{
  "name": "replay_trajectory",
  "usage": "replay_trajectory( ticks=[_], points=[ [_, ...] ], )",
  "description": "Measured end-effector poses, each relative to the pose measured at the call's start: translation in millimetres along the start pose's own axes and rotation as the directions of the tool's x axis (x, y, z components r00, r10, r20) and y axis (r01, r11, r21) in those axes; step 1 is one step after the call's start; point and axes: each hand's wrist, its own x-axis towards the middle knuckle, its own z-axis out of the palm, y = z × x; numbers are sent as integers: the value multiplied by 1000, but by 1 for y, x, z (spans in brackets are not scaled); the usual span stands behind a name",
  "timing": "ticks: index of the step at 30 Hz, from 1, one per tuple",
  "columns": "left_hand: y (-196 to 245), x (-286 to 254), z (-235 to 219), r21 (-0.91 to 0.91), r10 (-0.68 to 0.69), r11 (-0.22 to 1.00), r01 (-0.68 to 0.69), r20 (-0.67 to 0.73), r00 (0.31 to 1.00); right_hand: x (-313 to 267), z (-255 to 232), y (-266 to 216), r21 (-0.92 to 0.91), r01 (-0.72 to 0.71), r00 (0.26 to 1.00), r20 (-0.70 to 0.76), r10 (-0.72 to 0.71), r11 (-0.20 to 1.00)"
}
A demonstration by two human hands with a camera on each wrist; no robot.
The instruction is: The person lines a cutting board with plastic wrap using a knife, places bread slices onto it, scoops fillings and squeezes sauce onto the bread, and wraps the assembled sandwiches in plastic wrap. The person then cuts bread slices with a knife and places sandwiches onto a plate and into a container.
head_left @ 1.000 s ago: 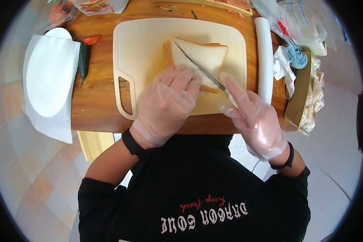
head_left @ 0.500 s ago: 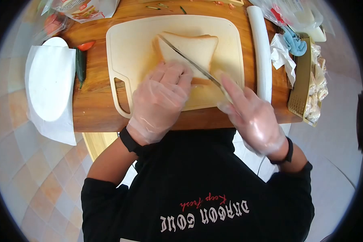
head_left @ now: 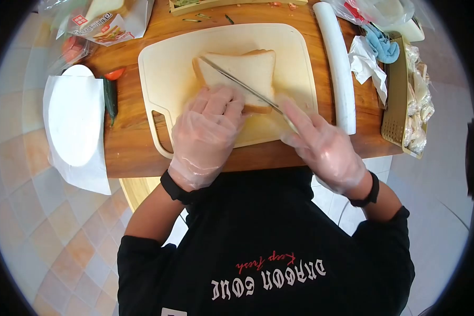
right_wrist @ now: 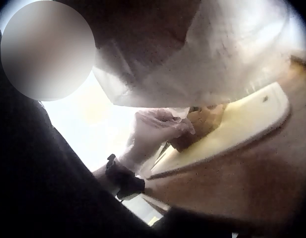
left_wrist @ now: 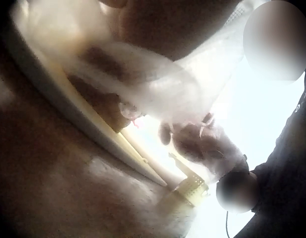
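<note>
A stack of square bread slices [head_left: 242, 71] lies on the cream cutting board [head_left: 168, 58]. Across its top, corner to corner, runs the blade of a knife [head_left: 237, 82]. The gloved right hand [head_left: 326, 152] grips the knife's handle, index finger stretched along it. The gloved left hand [head_left: 205, 134] rests on the near left part of the bread with bent fingers, its fingertips partly hidden. In the right wrist view the left hand [right_wrist: 160, 131] touches the side of the bread [right_wrist: 205, 124]. The left wrist view shows the right hand [left_wrist: 200, 141], blurred.
Left of the board are a white oval plate [head_left: 75, 124] on paper, a cucumber [head_left: 110, 100] and a tomato piece [head_left: 115, 74]. To the right lie a white roll [head_left: 338, 68], crumpled tissue [head_left: 366, 63], a blue cloth [head_left: 382, 45] and a basket [head_left: 394, 118] of wrapped items.
The board, bread and both hands appear further left in the head view, whose framing has also shifted. The knife still lies diagonally over the bread, with both hands in much the same pose.
</note>
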Motion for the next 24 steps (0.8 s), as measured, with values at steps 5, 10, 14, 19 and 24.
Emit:
replay_trajectory(
  ticks=[5, 10, 14, 19, 24],
  points=[
    [0, 1, -2, -35, 0, 999, 0, -3, 1000, 11, 3, -2, 17, -39, 999, 10, 39, 999],
    [2, 3, -5, -36, -5, 999, 5, 6, 1000, -9, 9, 7, 27, -33, 999, -17, 33, 999],
    [-1, 4, -4, -47, -1, 999, 2, 18, 1000, 5, 17, 6, 24, -68, 997, -30, 68, 997],
    [-1, 4, -3, -3, 6, 1000, -6, 21, 1000, -11, 21, 13, 67, -49, 994, -91, 55, 997],
    [1, 2, 0, -13, 23, 1000, -24, -9, 1000, 12, 25, 16, 96, -74, 997, 18, 73, 993]
  ],
)
